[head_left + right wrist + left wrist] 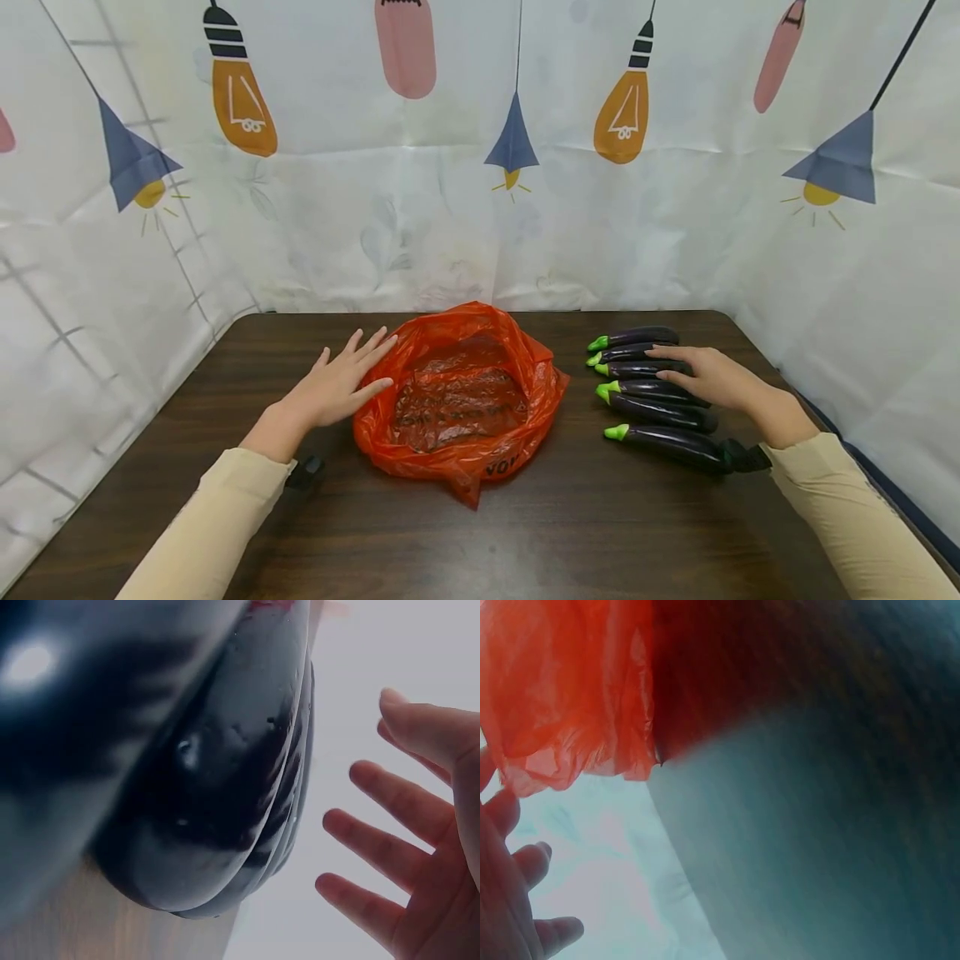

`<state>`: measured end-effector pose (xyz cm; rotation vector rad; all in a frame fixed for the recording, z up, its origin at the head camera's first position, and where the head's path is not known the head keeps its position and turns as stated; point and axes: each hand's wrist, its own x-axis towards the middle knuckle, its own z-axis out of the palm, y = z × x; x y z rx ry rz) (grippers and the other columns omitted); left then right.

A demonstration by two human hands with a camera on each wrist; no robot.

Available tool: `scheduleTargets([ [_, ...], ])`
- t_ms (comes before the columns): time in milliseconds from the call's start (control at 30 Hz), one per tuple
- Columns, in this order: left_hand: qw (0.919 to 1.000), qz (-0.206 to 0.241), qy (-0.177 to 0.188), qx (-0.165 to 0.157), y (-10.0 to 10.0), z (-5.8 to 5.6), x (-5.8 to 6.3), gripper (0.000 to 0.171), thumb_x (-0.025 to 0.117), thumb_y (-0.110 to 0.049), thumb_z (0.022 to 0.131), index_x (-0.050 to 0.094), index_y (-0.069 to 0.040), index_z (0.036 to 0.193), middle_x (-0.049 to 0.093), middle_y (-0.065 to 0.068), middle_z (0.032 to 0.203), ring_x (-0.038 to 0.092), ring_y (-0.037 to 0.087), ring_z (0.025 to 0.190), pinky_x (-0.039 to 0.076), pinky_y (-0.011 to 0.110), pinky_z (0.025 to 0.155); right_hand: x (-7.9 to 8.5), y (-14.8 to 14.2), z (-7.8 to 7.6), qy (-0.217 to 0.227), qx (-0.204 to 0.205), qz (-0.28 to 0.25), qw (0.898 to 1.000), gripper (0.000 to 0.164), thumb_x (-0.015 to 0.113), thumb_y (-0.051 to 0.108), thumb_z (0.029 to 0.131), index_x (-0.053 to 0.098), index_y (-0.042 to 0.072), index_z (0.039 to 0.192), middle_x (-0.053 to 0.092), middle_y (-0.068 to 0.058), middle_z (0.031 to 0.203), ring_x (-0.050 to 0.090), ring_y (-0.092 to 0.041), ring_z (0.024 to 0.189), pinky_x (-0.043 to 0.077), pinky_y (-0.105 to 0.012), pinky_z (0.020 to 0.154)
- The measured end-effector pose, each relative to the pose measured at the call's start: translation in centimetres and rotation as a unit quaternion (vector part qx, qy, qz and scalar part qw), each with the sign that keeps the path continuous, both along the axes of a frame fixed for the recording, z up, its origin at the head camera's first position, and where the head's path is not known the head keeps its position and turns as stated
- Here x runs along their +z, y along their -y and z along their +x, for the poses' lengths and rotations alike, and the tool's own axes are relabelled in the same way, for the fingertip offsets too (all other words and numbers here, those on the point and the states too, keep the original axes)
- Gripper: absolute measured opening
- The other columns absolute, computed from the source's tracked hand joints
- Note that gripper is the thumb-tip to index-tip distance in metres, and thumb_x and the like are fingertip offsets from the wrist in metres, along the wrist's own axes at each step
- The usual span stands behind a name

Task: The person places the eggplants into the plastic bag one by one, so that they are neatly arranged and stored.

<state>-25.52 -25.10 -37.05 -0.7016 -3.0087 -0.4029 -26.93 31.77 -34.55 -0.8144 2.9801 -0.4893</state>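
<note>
An orange-red plastic bag (pixel 378 429) sits on the table with its mouth spread wide and facing up. My left hand (pixel 333 387) is at the bag's left rim, fingers spread and fairly straight. In the left wrist view, fingertips come up to the edge of the bag (pixel 562 697); whether they touch it I cannot tell. Several dark purple eggplants (pixel 660 411) with green stem ends lie in a column on the right, stems pointing left. Over their right ends hovers my right hand (pixel 716 383). In the right wrist view its spread fingers hold nothing, apart from the eggplants (pixel 217 765).
The dark wooden table (pixel 487 542) has rounded far corners. A white curtain (pixel 450 225) printed with lamps and bulbs hangs behind and along both sides. Small black devices sit under the left wrist (pixel 306 472) and right wrist (pixel 744 457), the right one beside the nearest eggplant.
</note>
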Motion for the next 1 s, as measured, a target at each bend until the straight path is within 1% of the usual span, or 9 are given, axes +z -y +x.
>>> scheduleTargets([
  [133, 0.9999, -0.007, -0.004, -0.007, 0.3, -0.1, -0.1, 0.076, 0.05, -0.051, 0.105, 0.02, -0.018, 0.166, 0.011, 0.01, 0.171, 0.005, 0.045, 0.154, 0.001, 0.078, 0.112, -0.2, -0.1, 0.1, -0.005, 0.007, -0.004, 1.0, 0.041, 0.066, 0.015, 0.101, 0.062, -0.001, 0.139, 0.059, -0.028, 0.138, 0.058, -0.049, 0.122, 0.049, -0.064, 0.094],
  [233, 0.9998, -0.013, -0.012, -0.011, 0.5, -0.1, -0.4, 0.077, 0.05, -0.053, 0.104, 0.021, -0.018, 0.166, 0.012, 0.01, 0.171, 0.007, 0.046, 0.154, 0.003, 0.078, 0.112, -0.3, -0.1, 0.2, -0.008, 0.013, -0.01, 1.0, 0.039, 0.068, 0.012, 0.099, 0.065, -0.001, 0.136, 0.063, -0.026, 0.132, 0.06, -0.048, 0.119, 0.051, -0.062, 0.092],
  [300, 0.9997, -0.011, -0.017, -0.015, 0.7, -0.2, -0.7, 0.077, 0.051, -0.054, 0.104, 0.022, -0.018, 0.166, 0.012, 0.011, 0.171, 0.008, 0.046, 0.154, 0.003, 0.078, 0.112, -0.3, -0.1, 0.2, -0.01, 0.018, -0.014, 1.0, 0.037, 0.068, 0.011, 0.099, 0.066, -0.002, 0.134, 0.065, -0.026, 0.13, 0.061, -0.047, 0.117, 0.052, -0.061, 0.091],
  [467, 0.9997, -0.003, -0.018, -0.018, 0.9, -0.3, -1.0, 0.077, 0.051, -0.055, 0.104, 0.024, -0.018, 0.165, 0.012, 0.011, 0.171, 0.007, 0.046, 0.154, 0.004, 0.078, 0.112, -0.4, -0.1, 0.4, -0.005, 0.013, -0.017, 1.0, 0.037, 0.07, 0.011, 0.098, 0.066, -0.003, 0.132, 0.066, -0.024, 0.127, 0.064, -0.044, 0.114, 0.053, -0.058, 0.089],
  [567, 0.9997, 0.0, -0.016, -0.017, 1.1, -0.3, -1.0, 0.077, 0.051, -0.055, 0.104, 0.023, -0.019, 0.166, 0.011, 0.011, 0.171, 0.006, 0.046, 0.154, 0.003, 0.078, 0.111, -0.4, -0.2, 0.4, 0.003, 0.009, -0.017, 1.0, 0.038, 0.071, 0.012, 0.098, 0.066, -0.003, 0.132, 0.067, -0.023, 0.126, 0.065, -0.042, 0.112, 0.054, -0.056, 0.088],
  [733, 0.9998, 0.001, -0.017, -0.013, 1.5, -0.1, -1.1, 0.077, 0.051, -0.054, 0.104, 0.022, -0.019, 0.166, 0.012, 0.011, 0.171, 0.007, 0.046, 0.154, 0.003, 0.079, 0.111, -0.3, -0.2, 0.2, 0.022, 0.013, -0.016, 1.0, 0.039, 0.073, 0.012, 0.096, 0.066, -0.006, 0.13, 0.067, -0.022, 0.122, 0.065, -0.04, 0.108, 0.055, -0.054, 0.085],
  [1000, 0.9996, 0.01, -0.021, -0.016, 1.6, 0.1, -1.4, 0.077, 0.052, -0.054, 0.104, 0.023, -0.018, 0.166, 0.013, 0.01, 0.171, 0.007, 0.046, 0.154, 0.005, 0.078, 0.112, -0.2, -0.2, 0.1, 0.053, 0.011, -0.007, 0.999, 0.039, 0.075, 0.011, 0.094, 0.066, -0.006, 0.129, 0.068, -0.019, 0.117, 0.066, -0.037, 0.103, 0.056, -0.05, 0.08],
])
